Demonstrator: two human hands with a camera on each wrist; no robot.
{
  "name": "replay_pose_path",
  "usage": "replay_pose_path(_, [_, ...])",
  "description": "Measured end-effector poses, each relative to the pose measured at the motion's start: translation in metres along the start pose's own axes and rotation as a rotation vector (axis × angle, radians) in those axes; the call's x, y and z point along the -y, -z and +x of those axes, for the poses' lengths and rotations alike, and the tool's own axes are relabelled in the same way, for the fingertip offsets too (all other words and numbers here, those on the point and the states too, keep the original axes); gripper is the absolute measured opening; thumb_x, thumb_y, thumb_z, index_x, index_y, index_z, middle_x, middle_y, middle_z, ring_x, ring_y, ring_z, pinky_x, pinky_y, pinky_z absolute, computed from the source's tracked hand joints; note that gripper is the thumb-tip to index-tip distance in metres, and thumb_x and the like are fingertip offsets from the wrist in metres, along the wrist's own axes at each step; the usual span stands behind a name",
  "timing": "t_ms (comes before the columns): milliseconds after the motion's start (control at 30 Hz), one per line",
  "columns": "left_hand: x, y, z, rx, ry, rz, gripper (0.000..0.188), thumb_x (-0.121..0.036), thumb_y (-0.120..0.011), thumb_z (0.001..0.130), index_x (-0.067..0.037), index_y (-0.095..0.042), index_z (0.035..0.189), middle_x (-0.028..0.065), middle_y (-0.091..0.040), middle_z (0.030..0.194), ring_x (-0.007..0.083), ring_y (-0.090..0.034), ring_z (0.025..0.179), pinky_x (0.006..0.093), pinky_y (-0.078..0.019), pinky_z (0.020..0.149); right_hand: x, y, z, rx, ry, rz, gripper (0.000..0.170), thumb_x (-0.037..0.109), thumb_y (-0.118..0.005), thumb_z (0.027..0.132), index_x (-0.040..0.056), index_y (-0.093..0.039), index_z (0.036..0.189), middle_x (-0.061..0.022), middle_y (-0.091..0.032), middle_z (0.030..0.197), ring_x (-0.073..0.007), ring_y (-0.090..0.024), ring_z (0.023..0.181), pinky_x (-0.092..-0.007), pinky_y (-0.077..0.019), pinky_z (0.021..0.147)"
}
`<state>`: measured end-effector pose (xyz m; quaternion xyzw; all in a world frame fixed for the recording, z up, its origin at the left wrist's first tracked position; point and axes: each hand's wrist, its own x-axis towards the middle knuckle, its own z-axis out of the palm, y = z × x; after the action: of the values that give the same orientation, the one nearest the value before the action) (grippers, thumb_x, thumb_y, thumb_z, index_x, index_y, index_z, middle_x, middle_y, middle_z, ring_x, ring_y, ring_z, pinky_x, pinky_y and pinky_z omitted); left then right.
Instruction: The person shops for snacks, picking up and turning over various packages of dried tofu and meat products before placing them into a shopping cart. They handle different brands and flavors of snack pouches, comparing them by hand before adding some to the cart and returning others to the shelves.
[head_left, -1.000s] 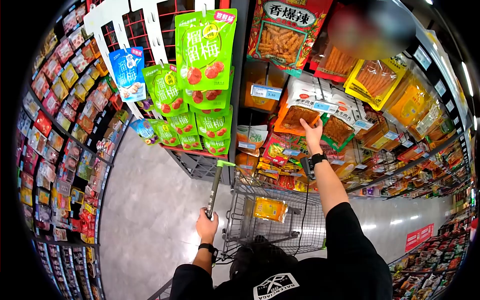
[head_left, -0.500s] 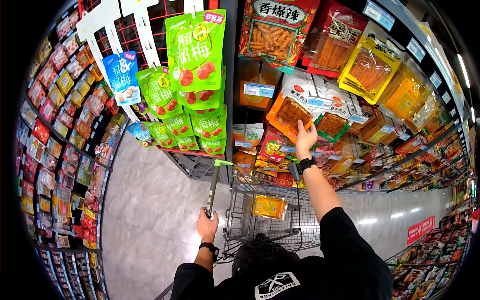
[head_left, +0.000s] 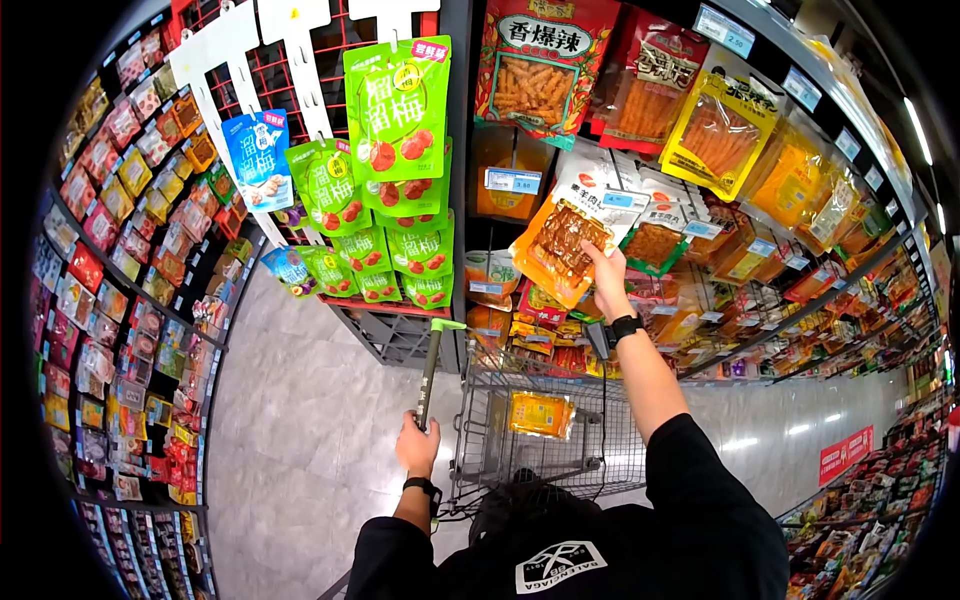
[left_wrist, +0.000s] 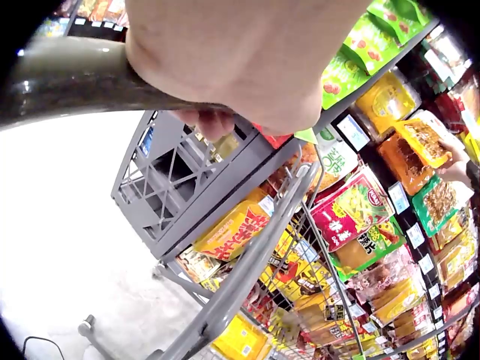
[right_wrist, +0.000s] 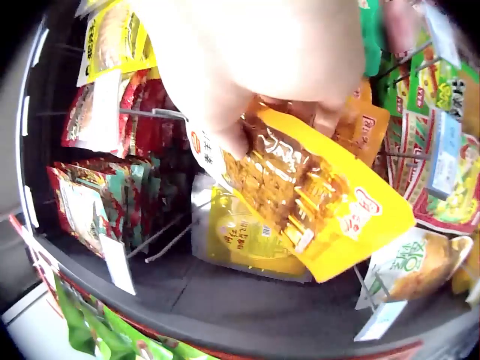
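Note:
An orange-and-white snack packet (head_left: pixel 566 240) is tilted out from the shelf row in the head view, its top by a price tag. My right hand (head_left: pixel 608 283) pinches its side edge. Up close in the right wrist view, the thumb of my right hand (right_wrist: pixel 262 60) lies on the front of the packet (right_wrist: pixel 300 187), with fingers behind it. My left hand (head_left: pixel 417 446) grips the dark cart handle (head_left: pixel 430 380); in the left wrist view my left hand (left_wrist: pixel 232 60) curls over that handle (left_wrist: pixel 67 79).
A wire shopping cart (head_left: pixel 610 440) stands below, with a yellow packet (head_left: pixel 541 414) in it. Green pouches (head_left: pixel 405 130) hang on a rack at the left of the shelf. Hanging packets (head_left: pixel 722 130) and price tags line the right side. Another stocked shelf (head_left: pixel 120 270) curves along the far left.
The orange-and-white packet has swung outward and to the left with my right hand pinching it. My left hand stays on the handle. The view has shifted slightly.

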<state>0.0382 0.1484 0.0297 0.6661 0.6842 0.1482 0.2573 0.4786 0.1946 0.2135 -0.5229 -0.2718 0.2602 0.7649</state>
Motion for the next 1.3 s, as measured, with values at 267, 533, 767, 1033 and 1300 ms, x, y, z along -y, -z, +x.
replay_pose_path(267, [0.006,-0.002,-0.007,-0.243,-0.243,-0.189,0.042,-0.028,-0.068,0.082,-0.006,-0.054,0.115,0.0195,-0.060,0.110,0.0386,-0.057,0.103,0.0467,-0.0462,0.084,0.073,0.002,-0.142,-0.012,-0.208,0.189,0.032,0.003,-0.061,0.088,-0.0025,-0.056,0.118,-0.0088,-0.065,0.113,-0.0176,-0.064,0.096,-0.0313,-0.0542,0.082])
replay_pose_path(533, [-0.071,0.044,-0.051,0.986,0.129,-1.377,0.048,-0.038,-0.051,0.101,0.000,-0.051,0.131,0.0124,-0.062,0.121,0.0195,-0.061,0.109,0.0349,-0.0475,0.096,0.048,0.033,-0.268,0.146,-0.570,0.157,0.028,0.002,-0.064,0.087,0.0004,-0.060,0.115,-0.0072,-0.068,0.109,-0.0151,-0.066,0.095,-0.0301,-0.0543,0.084])
replay_pose_path(767, [-0.090,0.026,-0.093,1.006,0.124,-1.372,0.043,-0.034,-0.048,0.103,-0.001,-0.054,0.128,0.0077,-0.064,0.121,0.0149,-0.061,0.108,0.0307,-0.0502,0.092,0.029,0.044,-0.286,0.136,-0.636,-0.007,0.024,0.018,-0.061,0.097,0.0024,-0.061,0.115,-0.0044,-0.068,0.109,-0.0112,-0.063,0.095,-0.0278,-0.0513,0.085])
replay_pose_path(1033, [-0.083,0.048,-0.100,0.491,0.098,-1.467,0.039,-0.033,-0.049,0.103,-0.002,-0.053,0.127,0.0070,-0.063,0.121,0.0163,-0.061,0.107,0.0328,-0.0486,0.094,0.047,0.069,-0.272,-0.110,-0.474,0.080,0.025,0.019,-0.059,0.098,0.0054,-0.058,0.120,-0.0050,-0.065,0.116,-0.0143,-0.063,0.101,-0.0314,-0.0517,0.088])
replay_pose_path(1300, [-0.074,0.065,-0.088,1.217,0.076,-2.301,0.049,-0.048,-0.050,0.097,-0.003,-0.047,0.116,0.0047,-0.044,0.075,0.0150,-0.043,0.059,0.0290,-0.0373,0.058,0.033,0.099,-0.275,0.067,-0.495,0.641,0.038,0.028,-0.053,0.101,0.0032,-0.049,0.129,-0.0071,-0.064,0.097,-0.0138,-0.062,0.073,-0.0277,-0.0507,0.067])
